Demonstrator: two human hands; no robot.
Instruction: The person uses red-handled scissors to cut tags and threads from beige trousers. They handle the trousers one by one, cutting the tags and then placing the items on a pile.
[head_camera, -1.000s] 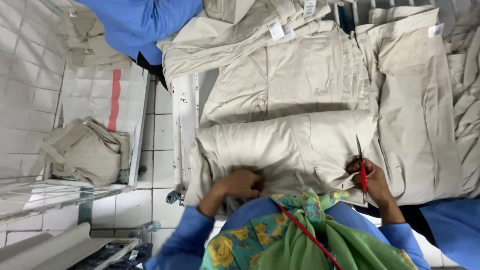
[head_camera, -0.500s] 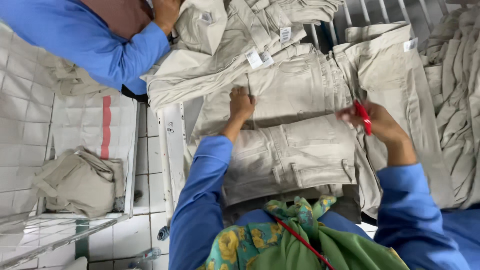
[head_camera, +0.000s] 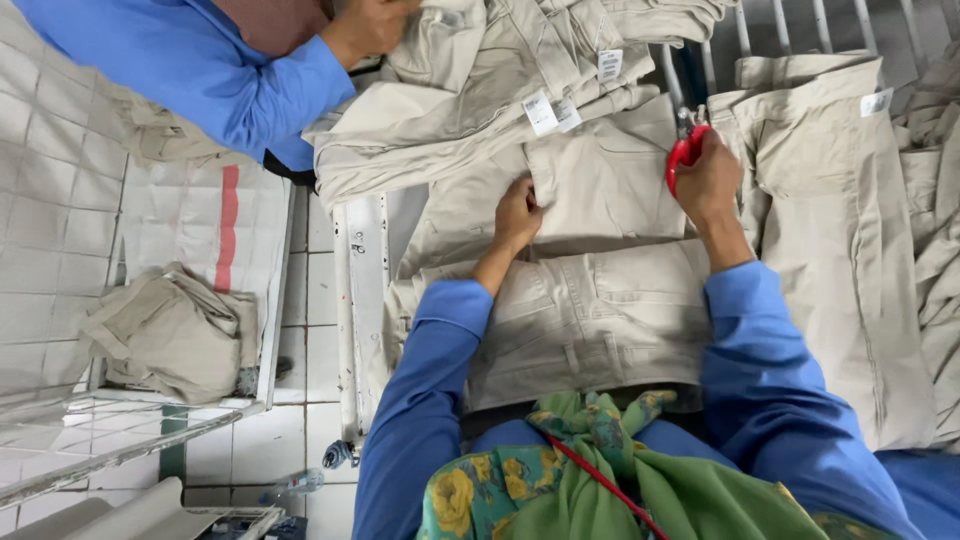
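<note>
The left hand (head_camera: 517, 215) pinches the tan trousers (head_camera: 590, 290) lying flat on the surface. The right hand (head_camera: 708, 180) has a closed grip on red scissors (head_camera: 684, 150) just above them.

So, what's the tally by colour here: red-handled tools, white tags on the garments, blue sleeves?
Red-handled snips, in the right hand: 1
White tags: 4, namely a pair, one higher up, one on the right-hand garment
Blue sleeves: 3, namely the wearer's left, right and a co-worker's
Total: 8
</note>
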